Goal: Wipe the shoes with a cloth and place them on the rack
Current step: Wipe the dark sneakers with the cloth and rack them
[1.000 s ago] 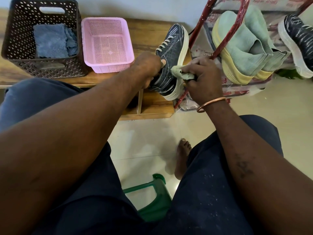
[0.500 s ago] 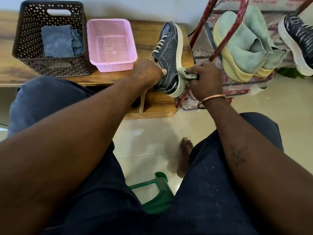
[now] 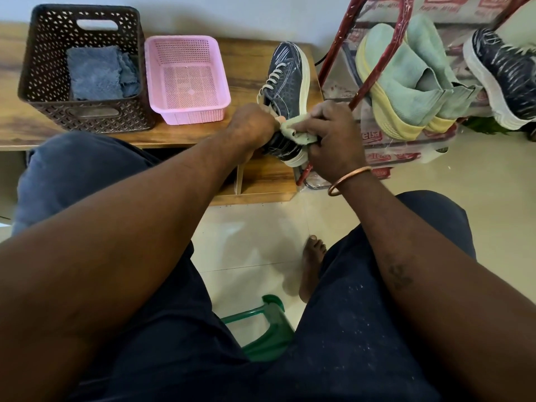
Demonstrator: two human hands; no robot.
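Our right-hand fingers [image 3: 322, 113] are curled tight around a pale cloth [image 3: 293, 131], pressing it to the side of a dark sneaker [image 3: 287, 79] near its heel. Our left hand [image 3: 249, 123] grips the same sneaker at its collar, most of its fingers hidden from us. The sneaker is held toe-up over the edge of the wooden worktop [image 3: 249, 68], just beside the red rack [image 3: 366, 84]. The rack holds a pale green pair [image 3: 406, 79] and another dark shoe [image 3: 504, 74]. On the worktop sit a pink basket [image 3: 188, 79] and a brown basket [image 3: 43, 82] holding a blue cloth [image 3: 95, 74].
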